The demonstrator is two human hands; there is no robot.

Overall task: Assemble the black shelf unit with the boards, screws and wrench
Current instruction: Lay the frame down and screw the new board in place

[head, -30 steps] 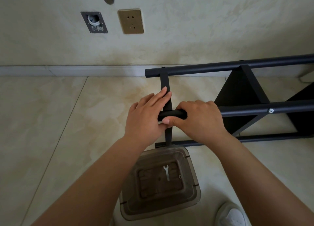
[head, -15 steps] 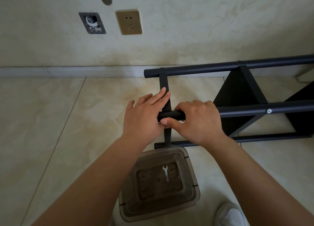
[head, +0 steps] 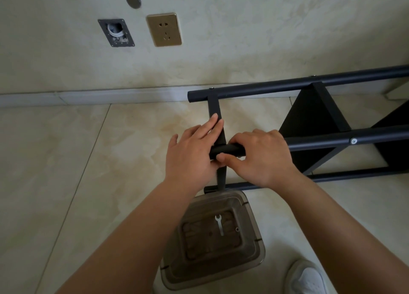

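**Both hands on the near tube end of the shelf frame**

Shelf unit lies on its side on the tile floor, running off to the right of the hands. Right hand grips the near tube at its open end, fingers curled over the top, thumb underneath. Left hand has straight fingers lying flat along the crossbar just beyond the tube end; thumb is hidden, can't tell if it pinches anything. Silver screw head sits on the same tube, well right of the right hand. Wrench lies in the clear bin, below both hands. White shoe at lower right.
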